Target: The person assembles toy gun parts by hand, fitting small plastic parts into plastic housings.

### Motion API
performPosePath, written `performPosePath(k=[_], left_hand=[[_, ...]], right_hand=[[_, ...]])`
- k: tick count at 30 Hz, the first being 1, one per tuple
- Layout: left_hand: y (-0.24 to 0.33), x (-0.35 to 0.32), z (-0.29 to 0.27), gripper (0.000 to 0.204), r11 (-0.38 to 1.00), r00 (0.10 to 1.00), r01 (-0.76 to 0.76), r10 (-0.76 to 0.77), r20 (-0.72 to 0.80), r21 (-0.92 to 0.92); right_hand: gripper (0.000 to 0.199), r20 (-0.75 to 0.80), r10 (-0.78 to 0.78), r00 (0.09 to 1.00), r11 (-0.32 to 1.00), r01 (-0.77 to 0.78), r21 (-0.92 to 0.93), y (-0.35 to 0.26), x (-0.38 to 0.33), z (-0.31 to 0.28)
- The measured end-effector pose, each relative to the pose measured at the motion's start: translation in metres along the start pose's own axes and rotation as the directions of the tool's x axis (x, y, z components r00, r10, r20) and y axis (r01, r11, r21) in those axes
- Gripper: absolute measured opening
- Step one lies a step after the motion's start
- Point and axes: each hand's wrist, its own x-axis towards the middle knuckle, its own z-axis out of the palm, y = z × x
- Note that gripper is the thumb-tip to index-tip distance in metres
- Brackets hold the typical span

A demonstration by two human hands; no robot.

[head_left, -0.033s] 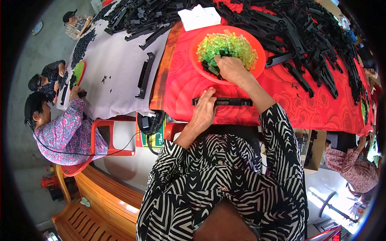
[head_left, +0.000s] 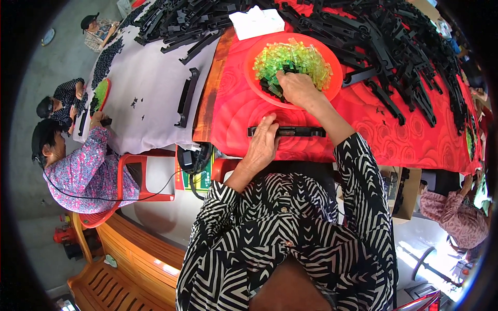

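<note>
My left hand (head_left: 262,144) grips the left end of a long black plastic bar (head_left: 303,131) lying crosswise near the front of the red-covered table. The fingers lie over the bar, and its right part sticks out past them. My right hand (head_left: 301,89) reaches into a red bowl (head_left: 337,78), its fingertips bent together among the contents. Small translucent yellow-green pieces (head_left: 293,53) heap up in the bowl. Small black pieces (head_left: 271,89) sit at its left side, next to my fingertips. Whatever those fingertips pinch is hidden.
A large pile of black plastic bars (head_left: 376,44) covers the back right, and another pile (head_left: 181,20) the back left. A white tissue box (head_left: 257,23) stands behind the bowl. One bar (head_left: 187,98) lies on the pale cloth. A seated co-worker (head_left: 85,166) handles pieces at the left.
</note>
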Motion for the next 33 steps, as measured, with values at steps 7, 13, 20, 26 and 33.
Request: performPosePath(k=[7,13,20,26,33], left_hand=[[0.009,-0.005,-0.001,0.061,0.997,0.999,0.036,-0.035,0.029,-0.063],[0.026,0.000,-0.008,0.064,0.985,0.988,0.117,-0.103,0.115,-0.124],[0.037,0.010,-0.020,0.052,0.983,0.974,0.172,-0.161,0.162,-0.058],[0.038,0.020,-0.020,0.013,0.983,0.988,0.156,-0.157,-0.001,-0.099],[0.043,0.018,-0.004,0.013,0.979,0.981,0.195,-0.194,0.028,-0.061]], right_hand=[[0.015,-0.028,0.004,1.000,1.000,-0.004,-0.020,0.004,-0.013,-0.001],[0.013,-0.419,0.032,0.907,0.926,0.130,0.353,0.021,-0.053,-0.030],[0.011,-0.381,0.103,0.919,0.691,0.209,0.692,-0.016,-0.139,-0.027],[0.017,-0.456,0.085,0.886,0.820,0.198,0.537,-0.026,-0.145,-0.001],[0.013,-0.468,-0.022,0.883,0.868,0.249,0.429,-0.029,-0.146,0.015]])
